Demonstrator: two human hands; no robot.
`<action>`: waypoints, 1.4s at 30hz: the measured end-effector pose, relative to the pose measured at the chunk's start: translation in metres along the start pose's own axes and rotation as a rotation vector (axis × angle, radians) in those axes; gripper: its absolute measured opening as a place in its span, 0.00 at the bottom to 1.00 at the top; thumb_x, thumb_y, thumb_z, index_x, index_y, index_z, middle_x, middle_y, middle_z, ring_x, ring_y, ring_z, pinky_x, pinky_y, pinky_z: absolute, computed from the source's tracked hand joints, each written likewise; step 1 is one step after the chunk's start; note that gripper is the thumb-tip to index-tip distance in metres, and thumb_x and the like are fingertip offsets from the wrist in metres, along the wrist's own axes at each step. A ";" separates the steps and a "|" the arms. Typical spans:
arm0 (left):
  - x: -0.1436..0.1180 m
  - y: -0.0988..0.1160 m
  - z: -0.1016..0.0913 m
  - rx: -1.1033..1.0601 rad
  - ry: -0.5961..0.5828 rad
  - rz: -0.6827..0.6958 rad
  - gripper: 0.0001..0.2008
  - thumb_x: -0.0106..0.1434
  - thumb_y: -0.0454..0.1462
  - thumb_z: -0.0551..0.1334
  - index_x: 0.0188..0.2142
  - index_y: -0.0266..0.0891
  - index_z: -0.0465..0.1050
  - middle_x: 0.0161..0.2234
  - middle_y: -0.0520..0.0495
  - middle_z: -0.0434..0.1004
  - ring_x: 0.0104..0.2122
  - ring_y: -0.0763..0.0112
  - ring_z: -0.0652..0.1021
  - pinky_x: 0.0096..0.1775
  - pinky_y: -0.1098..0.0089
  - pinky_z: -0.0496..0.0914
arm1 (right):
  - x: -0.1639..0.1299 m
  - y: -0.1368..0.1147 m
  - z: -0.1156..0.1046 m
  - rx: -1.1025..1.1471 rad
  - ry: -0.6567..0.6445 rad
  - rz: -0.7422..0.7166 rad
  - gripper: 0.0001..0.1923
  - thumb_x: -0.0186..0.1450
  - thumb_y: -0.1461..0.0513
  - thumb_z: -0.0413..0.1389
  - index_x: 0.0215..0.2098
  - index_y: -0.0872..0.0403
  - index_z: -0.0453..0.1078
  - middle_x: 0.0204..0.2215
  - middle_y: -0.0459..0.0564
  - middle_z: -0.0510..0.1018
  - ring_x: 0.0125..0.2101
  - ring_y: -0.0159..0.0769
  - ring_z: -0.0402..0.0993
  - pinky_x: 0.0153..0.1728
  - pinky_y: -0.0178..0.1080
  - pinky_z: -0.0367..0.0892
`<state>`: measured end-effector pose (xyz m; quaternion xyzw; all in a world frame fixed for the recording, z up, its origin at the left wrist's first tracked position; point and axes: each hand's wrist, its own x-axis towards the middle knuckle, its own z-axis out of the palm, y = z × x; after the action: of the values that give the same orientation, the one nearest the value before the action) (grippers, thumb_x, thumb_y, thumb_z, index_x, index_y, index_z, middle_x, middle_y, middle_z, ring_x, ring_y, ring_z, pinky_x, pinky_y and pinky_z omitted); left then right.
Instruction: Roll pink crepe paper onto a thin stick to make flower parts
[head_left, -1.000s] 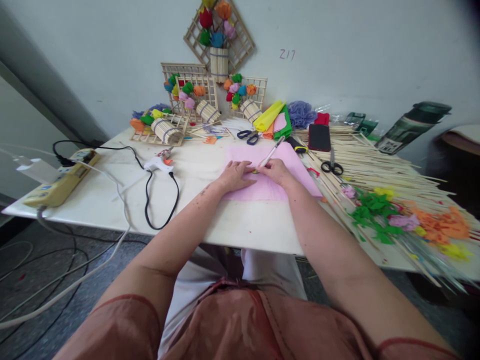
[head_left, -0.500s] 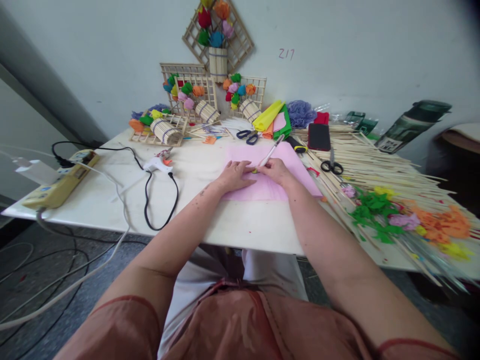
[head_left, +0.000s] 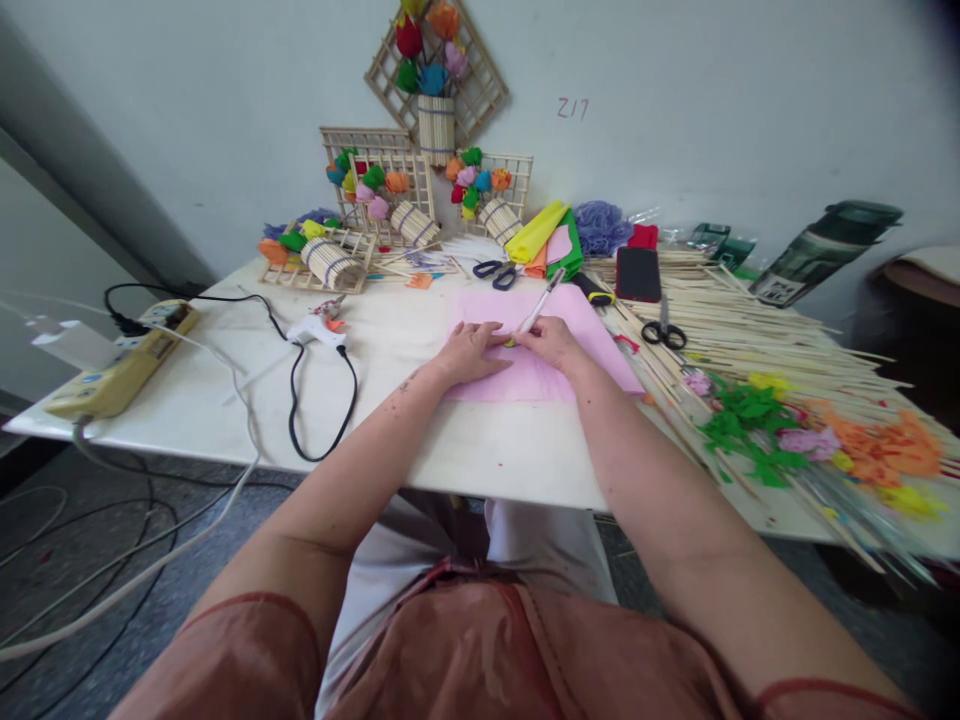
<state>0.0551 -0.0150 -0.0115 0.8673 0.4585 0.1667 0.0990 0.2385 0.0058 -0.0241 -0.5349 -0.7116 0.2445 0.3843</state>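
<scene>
A sheet of pink paper (head_left: 547, 385) lies flat on the white table in front of me. My left hand (head_left: 472, 355) rests on its left part, fingers stretched out and pointing right. My right hand (head_left: 551, 343) is closed around a white pen (head_left: 541, 303), which leans up and to the right. The pen's tip is hidden near the fingers. Between the two hands, a small yellow-green piece (head_left: 511, 342) shows against the paper, partly covered by my fingertips.
Left are a white glue gun (head_left: 319, 330) with a black cord and a yellow power strip (head_left: 124, 365). Scissors (head_left: 495, 273) lie behind the paper. Right are black-handled scissors (head_left: 664, 335), a phone (head_left: 638, 274), many wooden sticks (head_left: 765, 330) and crepe-paper scraps (head_left: 885, 447). Flower-decorated lattices (head_left: 416, 180) stand behind.
The pen has tilted very slightly in my right hand. Otherwise, both hands and the paper look the same.
</scene>
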 end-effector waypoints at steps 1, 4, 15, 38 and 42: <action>0.000 0.000 0.000 -0.004 -0.001 -0.002 0.31 0.55 0.49 0.59 0.56 0.41 0.57 0.54 0.47 0.67 0.55 0.56 0.63 0.56 0.56 0.52 | 0.000 0.001 0.000 0.009 0.006 -0.003 0.09 0.54 0.61 0.57 0.31 0.58 0.75 0.28 0.51 0.79 0.31 0.36 0.75 0.34 0.37 0.69; 0.000 0.001 -0.001 -0.011 -0.003 -0.006 0.32 0.55 0.48 0.59 0.56 0.40 0.56 0.54 0.46 0.68 0.56 0.55 0.62 0.56 0.56 0.52 | -0.001 0.000 -0.001 0.009 0.035 -0.011 0.12 0.55 0.59 0.57 0.32 0.59 0.74 0.27 0.51 0.79 0.29 0.35 0.74 0.32 0.36 0.68; 0.000 -0.001 -0.002 -0.040 -0.009 -0.045 0.36 0.54 0.49 0.60 0.58 0.37 0.54 0.51 0.46 0.71 0.55 0.55 0.62 0.56 0.58 0.52 | -0.003 -0.003 0.005 0.021 -0.023 -0.028 0.11 0.54 0.57 0.59 0.31 0.56 0.76 0.28 0.50 0.80 0.32 0.37 0.75 0.35 0.36 0.69; 0.002 -0.003 -0.002 -0.066 -0.036 -0.068 0.37 0.54 0.48 0.60 0.60 0.39 0.51 0.53 0.47 0.69 0.57 0.57 0.61 0.56 0.58 0.52 | -0.003 -0.009 0.005 -0.060 -0.031 -0.023 0.10 0.55 0.59 0.58 0.31 0.58 0.75 0.29 0.52 0.80 0.32 0.37 0.76 0.35 0.37 0.70; 0.001 -0.003 -0.002 -0.078 -0.031 -0.057 0.36 0.54 0.47 0.60 0.60 0.41 0.51 0.53 0.50 0.70 0.57 0.56 0.61 0.56 0.57 0.51 | -0.004 -0.010 0.004 -0.043 -0.021 -0.031 0.09 0.55 0.61 0.57 0.31 0.58 0.75 0.28 0.52 0.80 0.31 0.37 0.76 0.34 0.36 0.69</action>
<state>0.0527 -0.0121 -0.0100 0.8519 0.4746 0.1679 0.1447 0.2303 -0.0003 -0.0202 -0.5295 -0.7288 0.2288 0.3689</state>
